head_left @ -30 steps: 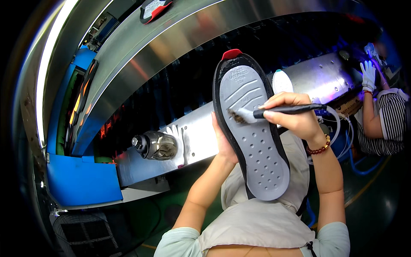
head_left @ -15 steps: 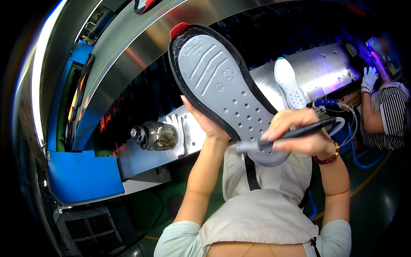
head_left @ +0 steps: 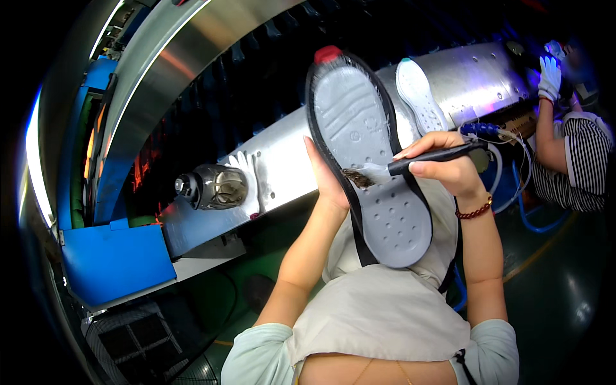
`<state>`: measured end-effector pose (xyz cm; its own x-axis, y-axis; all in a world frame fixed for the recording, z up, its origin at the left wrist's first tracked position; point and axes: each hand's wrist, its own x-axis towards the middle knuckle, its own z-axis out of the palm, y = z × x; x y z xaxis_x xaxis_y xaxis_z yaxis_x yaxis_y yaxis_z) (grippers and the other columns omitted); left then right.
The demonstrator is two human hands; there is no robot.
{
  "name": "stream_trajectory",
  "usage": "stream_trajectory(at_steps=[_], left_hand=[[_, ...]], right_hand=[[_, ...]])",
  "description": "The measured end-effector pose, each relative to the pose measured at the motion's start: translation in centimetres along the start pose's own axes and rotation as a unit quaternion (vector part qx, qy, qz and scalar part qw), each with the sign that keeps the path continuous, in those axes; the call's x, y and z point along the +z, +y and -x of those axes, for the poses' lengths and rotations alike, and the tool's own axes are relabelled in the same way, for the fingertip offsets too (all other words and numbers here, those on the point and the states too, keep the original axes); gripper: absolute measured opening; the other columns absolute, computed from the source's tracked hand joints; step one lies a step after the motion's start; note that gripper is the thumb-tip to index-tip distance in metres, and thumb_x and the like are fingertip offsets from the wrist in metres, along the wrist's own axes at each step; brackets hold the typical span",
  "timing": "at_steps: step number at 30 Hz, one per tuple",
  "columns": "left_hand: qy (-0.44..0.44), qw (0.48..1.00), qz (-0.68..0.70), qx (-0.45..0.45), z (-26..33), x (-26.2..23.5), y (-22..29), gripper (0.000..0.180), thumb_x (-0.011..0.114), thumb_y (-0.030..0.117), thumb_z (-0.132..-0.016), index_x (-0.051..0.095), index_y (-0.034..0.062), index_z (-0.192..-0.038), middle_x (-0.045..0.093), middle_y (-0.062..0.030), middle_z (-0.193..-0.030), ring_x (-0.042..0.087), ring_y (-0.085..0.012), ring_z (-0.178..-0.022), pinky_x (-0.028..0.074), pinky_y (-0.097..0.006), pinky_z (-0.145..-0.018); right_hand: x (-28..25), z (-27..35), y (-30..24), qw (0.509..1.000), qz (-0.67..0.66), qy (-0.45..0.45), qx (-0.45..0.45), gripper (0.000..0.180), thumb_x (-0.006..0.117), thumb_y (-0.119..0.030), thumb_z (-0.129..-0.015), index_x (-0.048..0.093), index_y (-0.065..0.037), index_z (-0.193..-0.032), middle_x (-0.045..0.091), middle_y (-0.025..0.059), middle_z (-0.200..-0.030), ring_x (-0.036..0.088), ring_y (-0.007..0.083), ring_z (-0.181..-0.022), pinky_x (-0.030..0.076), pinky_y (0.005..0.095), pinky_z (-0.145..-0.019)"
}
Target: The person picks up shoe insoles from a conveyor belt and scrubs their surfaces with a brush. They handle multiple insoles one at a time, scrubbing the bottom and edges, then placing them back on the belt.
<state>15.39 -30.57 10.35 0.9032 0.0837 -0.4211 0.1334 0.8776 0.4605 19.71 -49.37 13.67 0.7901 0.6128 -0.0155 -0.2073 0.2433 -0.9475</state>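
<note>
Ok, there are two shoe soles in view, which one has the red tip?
The grey sole with the black rim, held up in the left hand and being brushed. The white sole lying on the metal conveyor has no red.

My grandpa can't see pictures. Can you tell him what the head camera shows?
A person's left hand holds up a grey shoe sole while the right hand strokes it with a small black brush. Behind it, a white sole lies on a metal conveyor.

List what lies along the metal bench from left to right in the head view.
Blue bin → dark round pot → left hand behind the grey shoe sole → right hand holding the brush → co-worker's white-gloved hand.
</note>
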Motion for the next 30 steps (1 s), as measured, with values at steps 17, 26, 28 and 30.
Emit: stream_trajectory(at_steps=[17, 26, 28, 30], left_hand=[[-0.141, 0.977, -0.03, 0.16, -2.7, -0.6, 3.1, 0.087, 0.031, 0.071, -0.078, 0.024, 0.0075, -0.137, 0.036, -0.0199, -0.133, 0.041, -0.0384, -0.116, 0.035, -0.047, -0.097], [-0.122, 0.957, -0.056, 0.258, -2.7, 0.5, 6.1, 0.089, 0.034, 0.073, -0.075, 0.023, 0.0106, -0.137, 0.036, -0.0235, -0.13, 0.044, -0.0412, -0.112, 0.038, -0.052, -0.093], [-0.111, 0.95, -0.067, 0.283, -2.9, 0.7, 6.4, 0.089, 0.033, 0.074, -0.075, 0.023, 0.0106, -0.137, 0.036, -0.0236, -0.13, 0.044, -0.0408, -0.112, 0.039, -0.052, -0.093], [-0.118, 0.944, -0.079, 0.298, -3.0, 0.9, 6.7, 0.089, 0.033, 0.074, -0.075, 0.023, 0.0106, -0.137, 0.036, -0.0235, -0.13, 0.044, -0.0402, -0.112, 0.038, -0.051, -0.094]], right_hand=[[2.0, 2.2, -0.6, 0.995, 0.033, -0.024, -0.094, 0.015, 0.071, -0.004, -0.066, 0.068, -0.002, -0.081, 0.067, 0.0069, -0.079, 0.06, 0.0115, -0.066, 0.043, 0.0266, -0.069], [1.9, 2.1, -2.2, 0.973, 0.184, -0.047, -0.128, 0.017, 0.073, -0.005, -0.065, 0.07, -0.01, -0.082, 0.068, -0.0017, -0.084, 0.056, 0.0098, -0.074, 0.034, 0.0285, -0.087], [1.7, 2.1, -1.9, 0.979, 0.185, 0.029, -0.075, 0.016, 0.074, -0.006, -0.064, 0.07, -0.01, -0.079, 0.068, -0.0002, -0.087, 0.054, 0.012, -0.074, 0.038, 0.0261, -0.082], [1.1, 2.1, -1.6, 0.946, 0.278, -0.051, -0.157, 0.016, 0.074, -0.006, -0.064, 0.07, -0.009, -0.078, 0.068, 0.0027, -0.088, 0.055, 0.013, -0.076, 0.039, 0.0253, -0.079]])
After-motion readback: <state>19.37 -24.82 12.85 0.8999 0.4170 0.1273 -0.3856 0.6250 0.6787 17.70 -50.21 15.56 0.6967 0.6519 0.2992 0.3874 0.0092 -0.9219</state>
